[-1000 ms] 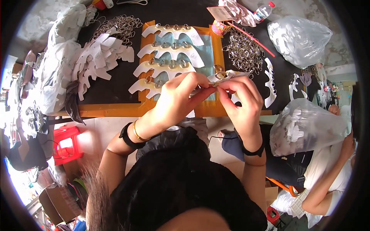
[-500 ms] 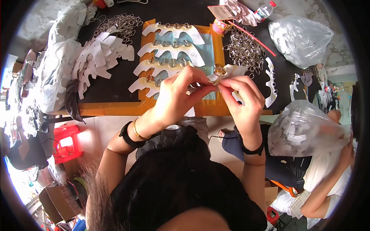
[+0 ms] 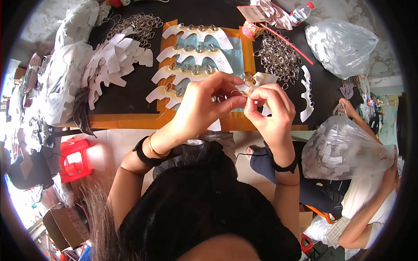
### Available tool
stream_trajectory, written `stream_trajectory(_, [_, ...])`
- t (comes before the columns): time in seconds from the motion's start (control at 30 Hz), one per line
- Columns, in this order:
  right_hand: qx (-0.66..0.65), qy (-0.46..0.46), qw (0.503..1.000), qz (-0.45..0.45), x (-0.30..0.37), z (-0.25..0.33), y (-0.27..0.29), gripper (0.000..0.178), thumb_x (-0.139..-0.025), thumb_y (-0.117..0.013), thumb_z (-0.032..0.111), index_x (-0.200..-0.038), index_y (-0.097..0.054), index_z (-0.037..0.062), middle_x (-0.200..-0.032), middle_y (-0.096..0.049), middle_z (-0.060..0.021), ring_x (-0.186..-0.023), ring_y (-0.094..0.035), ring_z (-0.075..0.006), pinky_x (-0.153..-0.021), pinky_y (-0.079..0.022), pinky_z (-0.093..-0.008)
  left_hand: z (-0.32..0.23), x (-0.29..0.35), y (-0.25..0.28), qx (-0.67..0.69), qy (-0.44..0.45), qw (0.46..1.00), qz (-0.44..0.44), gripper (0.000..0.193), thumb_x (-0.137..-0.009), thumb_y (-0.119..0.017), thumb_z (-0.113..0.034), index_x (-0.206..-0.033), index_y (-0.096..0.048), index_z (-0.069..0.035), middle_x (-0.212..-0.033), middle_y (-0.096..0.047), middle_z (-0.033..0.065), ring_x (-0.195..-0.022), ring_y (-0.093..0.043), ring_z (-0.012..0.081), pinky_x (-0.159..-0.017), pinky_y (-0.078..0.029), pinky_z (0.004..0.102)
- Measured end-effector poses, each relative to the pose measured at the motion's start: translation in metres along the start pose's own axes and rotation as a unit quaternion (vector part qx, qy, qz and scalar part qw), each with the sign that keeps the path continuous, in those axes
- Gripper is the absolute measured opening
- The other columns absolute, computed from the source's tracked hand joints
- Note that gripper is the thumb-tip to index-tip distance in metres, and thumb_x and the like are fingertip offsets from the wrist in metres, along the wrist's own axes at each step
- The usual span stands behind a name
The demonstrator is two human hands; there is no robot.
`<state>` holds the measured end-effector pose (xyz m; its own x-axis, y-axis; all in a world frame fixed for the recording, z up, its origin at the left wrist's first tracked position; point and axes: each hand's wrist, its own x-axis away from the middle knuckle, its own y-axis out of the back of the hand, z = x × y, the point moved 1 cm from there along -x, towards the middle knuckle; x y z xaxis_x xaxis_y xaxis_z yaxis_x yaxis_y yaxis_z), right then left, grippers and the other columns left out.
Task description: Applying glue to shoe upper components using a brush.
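Note:
Above the near edge of the blue, tape-edged work area [image 3: 235, 52], both my hands meet at a white cut-out piece [image 3: 266, 79] with metal rings on it. My right hand [image 3: 275, 108] pinches this piece between thumb and fingers. My left hand [image 3: 202, 100] is curled beside it, a metal ring [image 3: 237, 92] at its thumb and forefinger; the exact contact is partly hidden. Several white scalloped pieces [image 3: 196, 55] with rings along their upper edges lie in rows behind my hands, the nearest partly covered by my left hand.
Loose metal rings lie in piles at right [image 3: 278, 61] and far left [image 3: 137, 28]. White cut-outs [image 3: 113, 65] are heaped left. A red stick [image 3: 287, 43], a bottle [image 3: 300, 14] and a plastic bag [image 3: 342, 45] stand right. A co-worker's hand [image 3: 347, 107] grips another bag [image 3: 331, 148].
My left thumb and forefinger have parted slightly, showing a ring near them. My right hand still pinches the piece. At right, the co-worker's hand has risen to the top of the bag.

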<state>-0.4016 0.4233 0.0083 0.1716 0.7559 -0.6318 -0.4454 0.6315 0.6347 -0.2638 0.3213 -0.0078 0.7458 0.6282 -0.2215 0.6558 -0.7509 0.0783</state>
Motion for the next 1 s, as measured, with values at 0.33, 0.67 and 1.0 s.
stream_trajectory(0.33, [-0.023,-0.015,1.000,-0.011,0.002,-0.003,-0.007,0.020,-0.065,-0.069,-0.005,-0.077,-0.055,0.0048,-0.075,-0.059,-0.0035,-0.059,-0.058,-0.0154,-0.053,-0.047,-0.0260,0.008,-0.004,0.002,0.005,0.106,0.992,0.063,0.021,-0.082,-0.070,-0.013,-0.094,-0.066,0.004,-0.079,-0.065,0.0009,-0.072,-0.056,0.0023,-0.065,-0.048,0.0191])
stream_trajectory(0.67, [-0.084,-0.086,0.992,0.025,0.002,-0.006,-0.005,0.017,-0.069,-0.069,-0.005,-0.075,-0.055,0.0017,-0.073,-0.060,-0.0052,-0.055,-0.058,-0.0121,-0.052,-0.047,-0.0238,0.012,-0.007,-0.002,0.010,0.099,0.994,0.054,0.020,-0.082,-0.069,-0.012,-0.092,-0.064,0.004,-0.077,-0.064,0.0008,-0.071,-0.055,0.0025,-0.064,-0.047,0.0188])
stream_trajectory(1.0, [-0.076,-0.099,0.992,0.012,0.003,-0.011,-0.003,0.018,-0.071,-0.070,-0.005,-0.073,-0.053,0.0007,-0.071,-0.061,-0.0059,-0.056,-0.058,-0.0118,-0.050,-0.046,-0.0232,0.026,-0.010,-0.010,0.046,0.053,0.997,0.022,0.020,-0.082,-0.067,-0.014,-0.087,-0.064,0.004,-0.068,-0.064,0.0036,-0.063,-0.056,0.0033,-0.057,-0.047,0.0215])
